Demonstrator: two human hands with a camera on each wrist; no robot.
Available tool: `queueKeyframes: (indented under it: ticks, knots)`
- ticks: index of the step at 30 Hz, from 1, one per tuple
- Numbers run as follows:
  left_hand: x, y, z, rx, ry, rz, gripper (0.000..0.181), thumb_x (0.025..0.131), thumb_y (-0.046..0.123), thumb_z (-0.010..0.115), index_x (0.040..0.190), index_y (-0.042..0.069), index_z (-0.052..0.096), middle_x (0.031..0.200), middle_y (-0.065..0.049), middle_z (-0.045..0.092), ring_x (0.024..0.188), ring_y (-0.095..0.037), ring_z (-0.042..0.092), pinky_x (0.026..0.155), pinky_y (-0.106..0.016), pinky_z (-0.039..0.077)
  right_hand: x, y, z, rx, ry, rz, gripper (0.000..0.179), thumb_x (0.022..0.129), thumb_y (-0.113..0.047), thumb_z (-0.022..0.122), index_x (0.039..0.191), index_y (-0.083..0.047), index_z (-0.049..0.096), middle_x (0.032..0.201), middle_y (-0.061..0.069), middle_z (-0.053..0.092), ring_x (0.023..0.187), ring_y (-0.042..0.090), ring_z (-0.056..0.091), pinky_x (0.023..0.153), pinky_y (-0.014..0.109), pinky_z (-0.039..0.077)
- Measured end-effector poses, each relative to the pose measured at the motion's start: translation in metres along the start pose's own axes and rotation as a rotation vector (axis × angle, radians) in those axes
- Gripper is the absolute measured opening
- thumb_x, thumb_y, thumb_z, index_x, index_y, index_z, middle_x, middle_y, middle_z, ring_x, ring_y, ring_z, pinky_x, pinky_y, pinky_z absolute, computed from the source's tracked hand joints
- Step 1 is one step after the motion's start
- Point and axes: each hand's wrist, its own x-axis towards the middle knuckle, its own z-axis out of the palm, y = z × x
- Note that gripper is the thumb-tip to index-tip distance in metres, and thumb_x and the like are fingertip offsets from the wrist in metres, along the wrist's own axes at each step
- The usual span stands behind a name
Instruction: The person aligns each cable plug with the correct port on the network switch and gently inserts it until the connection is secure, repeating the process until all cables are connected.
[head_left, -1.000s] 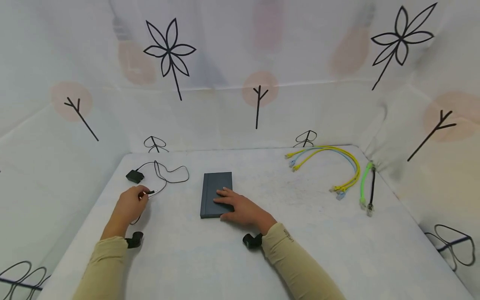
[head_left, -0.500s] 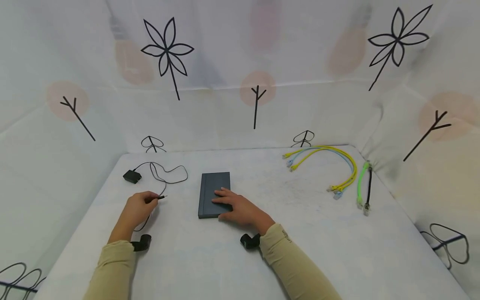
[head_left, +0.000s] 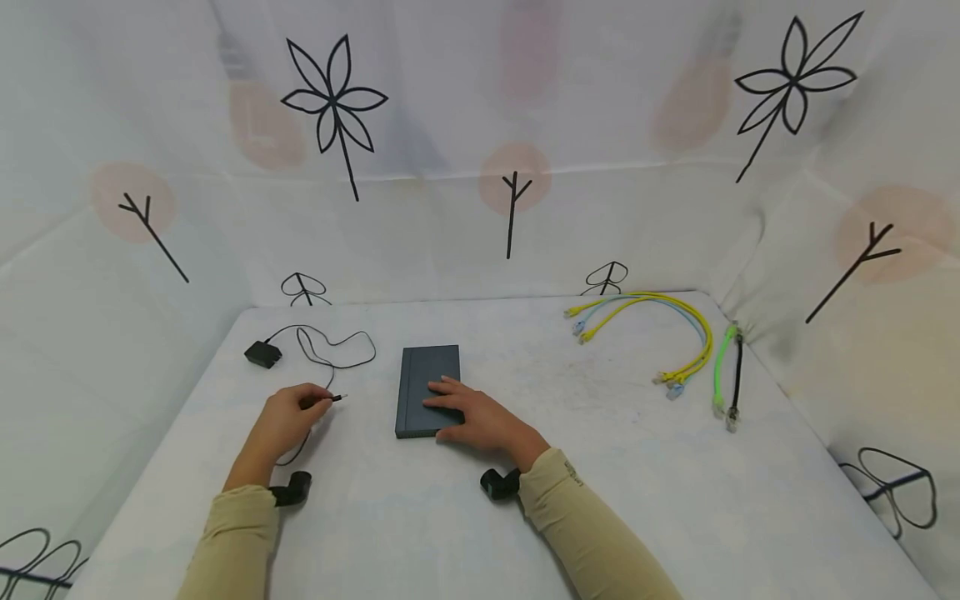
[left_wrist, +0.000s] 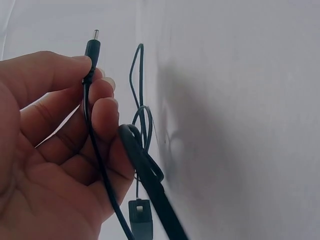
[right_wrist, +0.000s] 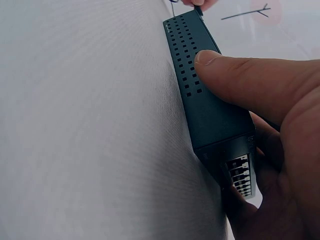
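Observation:
My left hand (head_left: 296, 412) pinches the black barrel plug (left_wrist: 93, 50) of a power cord between thumb and fingertips, its metal tip pointing away from the hand. The thin cord (left_wrist: 100, 150) runs down past the palm. It leads to a black power adapter (head_left: 263, 354) on the table, left of centre. To the right of the plug lies a flat dark grey network switch (head_left: 429, 375), with a vented side and a row of ports (right_wrist: 241, 175). My right hand (head_left: 483, 421) holds the switch, fingers spread over its top and thumb against the vented side.
Yellow and light blue network cables (head_left: 697, 325) lie in a curve at the back right. Beside them are a short green cable (head_left: 722, 367) and a black cable (head_left: 738, 371). Patterned white cloth walls (head_left: 420, 237) stand behind and at both sides of the table.
The left hand has moved right with the plug, closer to the switch. Its cord has shifted along. My right hand and the switch have stayed in place.

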Motion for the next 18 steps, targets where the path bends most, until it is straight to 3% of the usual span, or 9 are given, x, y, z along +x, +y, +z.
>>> queueKeyframes:
  ticks: [18]
  knots:
    - [-0.001,0.012,0.01,0.004,-0.047,0.056,0.019,0.094,0.021,0.062,0.109,0.012,0.069,0.104,-0.007,0.069,0.089,-0.019,0.06,0.068,-0.029,0.05,-0.001,-0.003,-0.001,0.0,-0.003,0.001,0.057,0.091,-0.035,0.067,0.145,-0.027,0.048,0.159,-0.011,0.027,0.151,0.013,0.013,0.118,0.045,0.028]
